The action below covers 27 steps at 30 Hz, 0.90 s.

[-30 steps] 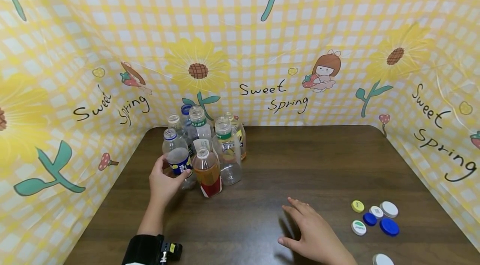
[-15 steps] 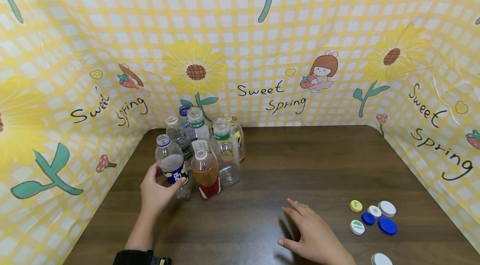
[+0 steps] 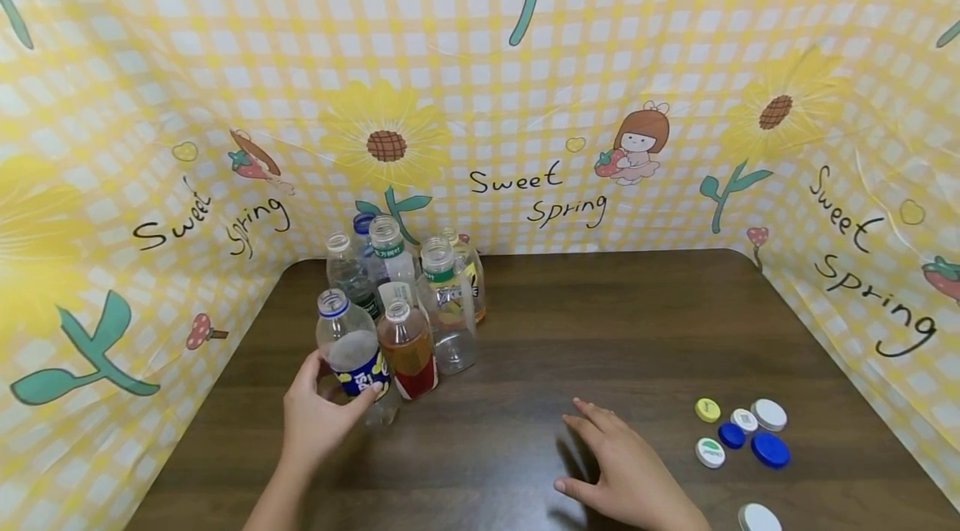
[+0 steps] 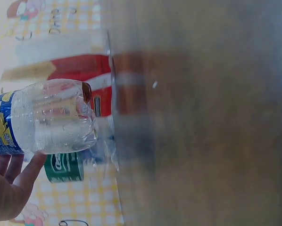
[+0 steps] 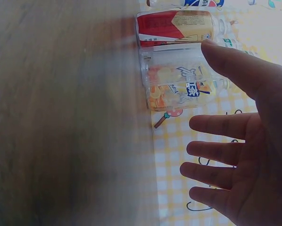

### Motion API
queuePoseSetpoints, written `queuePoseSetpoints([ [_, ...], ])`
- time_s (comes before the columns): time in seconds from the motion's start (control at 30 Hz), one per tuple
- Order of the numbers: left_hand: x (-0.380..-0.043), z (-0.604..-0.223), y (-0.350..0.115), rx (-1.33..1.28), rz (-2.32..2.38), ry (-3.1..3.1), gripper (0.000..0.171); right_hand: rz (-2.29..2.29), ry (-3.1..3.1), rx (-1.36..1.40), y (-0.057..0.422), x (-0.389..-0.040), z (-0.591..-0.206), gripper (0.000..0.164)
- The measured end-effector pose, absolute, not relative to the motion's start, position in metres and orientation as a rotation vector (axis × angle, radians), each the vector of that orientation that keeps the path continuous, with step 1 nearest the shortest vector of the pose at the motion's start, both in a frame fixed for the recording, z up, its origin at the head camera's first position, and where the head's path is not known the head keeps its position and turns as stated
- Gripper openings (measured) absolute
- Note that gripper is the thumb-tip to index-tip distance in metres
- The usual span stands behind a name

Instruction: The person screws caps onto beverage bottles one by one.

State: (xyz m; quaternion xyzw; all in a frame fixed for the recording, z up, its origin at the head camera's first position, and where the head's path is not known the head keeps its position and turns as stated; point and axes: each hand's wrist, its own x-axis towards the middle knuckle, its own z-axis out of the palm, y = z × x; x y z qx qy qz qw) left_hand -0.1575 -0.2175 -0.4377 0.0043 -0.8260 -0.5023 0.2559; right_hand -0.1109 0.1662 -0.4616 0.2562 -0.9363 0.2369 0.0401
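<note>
A clear plastic bottle [image 3: 352, 352] with a blue label is held by my left hand [image 3: 318, 423], fingers and thumb around its label. Its blue-ringed mouth has no cap on it. In the left wrist view the bottle [image 4: 51, 117] has its base raised off the table. Just right of it stands a bottle with a red and tan label [image 3: 408, 356]. My right hand [image 3: 626, 468] hovers low over the table with spread fingers and holds nothing; the right wrist view also shows the palm [image 5: 263, 174] bare.
Behind stand several uncapped bottles, among them a tall clear one [image 3: 453, 339] and one with a dark green label [image 3: 348, 273]. Several caps lie at the right, including a yellow cap [image 3: 707, 410] and a large blue cap [image 3: 770, 449]. A checked cloth [image 3: 525, 97] walls the table [image 3: 600, 314].
My left hand has drawn the blue-labelled bottle away from the other bottles, first leftward, then nearer to me. My right hand has stayed almost still. The head view has shifted slightly.
</note>
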Motion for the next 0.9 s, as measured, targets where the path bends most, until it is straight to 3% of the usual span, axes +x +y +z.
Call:
queuePoseSetpoints([
  [0.6, -0.139, -0.435, -0.175, -0.29, -1.487, -2.144, 0.07, 0.735, -2.853, 0.768, 0.165, -0.113, -0.463, 0.072],
  [0.9, -0.138, -0.417, -0.148, -0.303, -1.498, -2.21, 0.067, 0.723, -2.842, 0.751, 0.166, -0.114, -0.46, 0.071],
])
